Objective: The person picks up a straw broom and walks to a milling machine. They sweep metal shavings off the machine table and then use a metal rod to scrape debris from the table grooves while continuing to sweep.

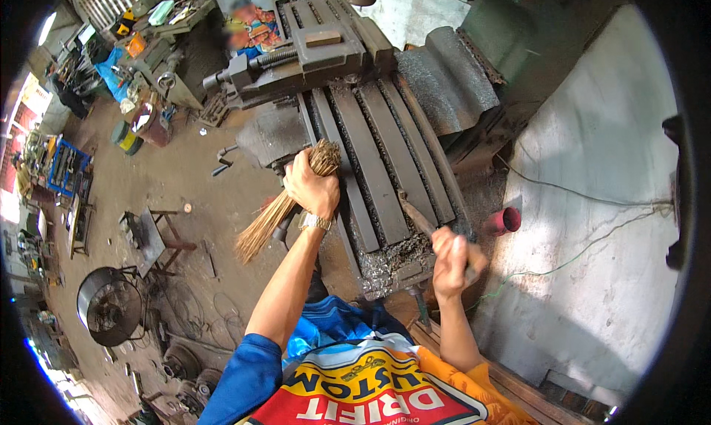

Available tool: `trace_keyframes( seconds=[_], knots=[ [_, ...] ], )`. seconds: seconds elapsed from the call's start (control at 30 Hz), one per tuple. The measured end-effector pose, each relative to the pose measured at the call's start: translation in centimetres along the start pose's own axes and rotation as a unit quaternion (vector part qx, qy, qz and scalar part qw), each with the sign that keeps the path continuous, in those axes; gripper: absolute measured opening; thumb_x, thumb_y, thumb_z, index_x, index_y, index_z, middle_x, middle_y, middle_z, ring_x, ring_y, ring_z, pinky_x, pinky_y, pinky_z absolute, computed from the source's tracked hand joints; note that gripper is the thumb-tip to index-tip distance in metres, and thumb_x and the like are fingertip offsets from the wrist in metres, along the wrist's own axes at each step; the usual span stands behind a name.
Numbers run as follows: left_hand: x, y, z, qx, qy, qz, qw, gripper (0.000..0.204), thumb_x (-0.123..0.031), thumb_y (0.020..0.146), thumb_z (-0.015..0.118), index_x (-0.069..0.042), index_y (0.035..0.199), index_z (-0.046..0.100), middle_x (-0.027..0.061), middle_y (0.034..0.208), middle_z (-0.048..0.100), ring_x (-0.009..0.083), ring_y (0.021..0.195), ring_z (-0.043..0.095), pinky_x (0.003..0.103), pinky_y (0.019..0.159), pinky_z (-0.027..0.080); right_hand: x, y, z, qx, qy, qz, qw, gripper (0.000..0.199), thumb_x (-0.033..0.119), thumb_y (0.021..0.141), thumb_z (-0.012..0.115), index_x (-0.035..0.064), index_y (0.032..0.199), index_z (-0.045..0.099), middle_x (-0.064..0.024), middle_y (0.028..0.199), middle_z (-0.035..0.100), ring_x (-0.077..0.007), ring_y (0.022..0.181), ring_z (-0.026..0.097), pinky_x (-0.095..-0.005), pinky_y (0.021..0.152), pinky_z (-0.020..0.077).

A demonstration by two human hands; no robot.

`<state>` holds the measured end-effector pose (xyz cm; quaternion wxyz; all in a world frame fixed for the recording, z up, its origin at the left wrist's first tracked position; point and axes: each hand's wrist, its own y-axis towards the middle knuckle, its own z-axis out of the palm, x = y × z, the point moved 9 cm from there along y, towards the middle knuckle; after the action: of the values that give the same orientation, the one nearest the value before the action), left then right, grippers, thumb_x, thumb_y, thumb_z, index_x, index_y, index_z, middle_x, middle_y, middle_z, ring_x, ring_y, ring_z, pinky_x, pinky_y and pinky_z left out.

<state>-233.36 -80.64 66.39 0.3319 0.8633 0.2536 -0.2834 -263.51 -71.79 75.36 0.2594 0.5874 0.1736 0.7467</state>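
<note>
My left hand (311,186) is closed around a stick broom (264,225), a bundle of thin stiff twigs. Its bound end points up over the left edge of a slotted machine table (379,155), and its loose ends spread down to the left. In my right hand (450,263) is a slim brownish stick-like tool (418,216), whose exact kind I cannot make out. Its tip meets the table at one of the long slots. Metal chips (396,260) fill the slots and heap up at the table's near end.
A heavy machine vise (318,51) sits across the table's far part. Right of it, a bent sheet guard (448,77) is strewn with chips. A red cup-like container (505,221) stands near the white wall at right. A small metal stand (155,236) is on the floor at left.
</note>
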Motion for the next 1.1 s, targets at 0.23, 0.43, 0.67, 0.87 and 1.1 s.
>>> trace_keyframes(
  seconds=[0.23, 0.43, 0.67, 0.87, 1.1],
  knots=[
    [0.0, 0.1, 0.2, -0.007, -0.006, 0.024, 1.0, 0.03, -0.014, 0.075, 0.072, -0.014, 0.104, 0.067, 0.0091, 0.098, 0.069, 0.0359, 0.097, 0.06, 0.048, 0.087, 0.045, -4.8, 6.6, 3.2, -0.041, 0.153, -0.023, 0.987, 0.049, 0.008, 0.107, 0.043, 0.0113, 0.06, 0.028, 0.0019, 0.053, 0.028, -0.0126, 0.048, 0.027, -0.0355, 0.054, 0.0272],
    [0.2, -0.1, 0.2, 0.0, -0.006, 0.018, 1.0, 0.033, -0.011, 0.074, 0.069, -0.012, 0.106, 0.067, 0.0085, 0.1, 0.068, 0.0347, 0.099, 0.06, 0.045, 0.088, 0.044, -3.5, -2.2, -2.4, -0.224, 0.025, 0.089, 0.97, 0.051, 0.017, 0.106, 0.043, 0.0085, 0.056, 0.04, -0.0026, 0.054, 0.04, -0.0136, 0.05, 0.037, -0.036, 0.057, 0.0371],
    [-0.3, 0.2, 0.1, -0.01, 0.006, 0.023, 1.0, 0.036, -0.011, 0.069, 0.072, -0.011, 0.105, 0.067, 0.0066, 0.101, 0.069, 0.0325, 0.098, 0.061, 0.044, 0.088, 0.044, -0.4, 0.6, 0.2, -0.034, 0.041, 0.021, 0.998, 0.049, 0.011, 0.107, 0.038, 0.0142, 0.06, 0.024, 0.0008, 0.05, 0.024, -0.0127, 0.046, 0.023, -0.0361, 0.053, 0.0301],
    [0.3, 0.0, 0.4, 0.01, 0.016, 0.011, 1.0, 0.037, -0.011, 0.073, 0.068, -0.013, 0.11, 0.065, 0.0096, 0.103, 0.069, 0.035, 0.103, 0.06, 0.046, 0.09, 0.044, -3.5, 2.6, 1.0, -0.058, 0.087, 0.015, 0.994, 0.051, 0.014, 0.109, 0.04, 0.0131, 0.06, 0.025, 0.0008, 0.051, 0.026, -0.0134, 0.048, 0.024, -0.0359, 0.055, 0.0305],
    [0.2, 0.0, 0.4, 0.002, 0.0, 0.022, 1.0, 0.031, -0.015, 0.076, 0.072, -0.012, 0.106, 0.066, 0.0104, 0.1, 0.07, 0.0363, 0.102, 0.06, 0.047, 0.09, 0.044, 2.0, -4.7, -2.8, -0.043, 0.011, -0.012, 0.999, 0.047, 0.014, 0.107, 0.034, 0.0154, 0.061, 0.024, 0.0012, 0.048, 0.027, -0.0131, 0.047, 0.027, -0.0365, 0.057, 0.035]
  ],
)
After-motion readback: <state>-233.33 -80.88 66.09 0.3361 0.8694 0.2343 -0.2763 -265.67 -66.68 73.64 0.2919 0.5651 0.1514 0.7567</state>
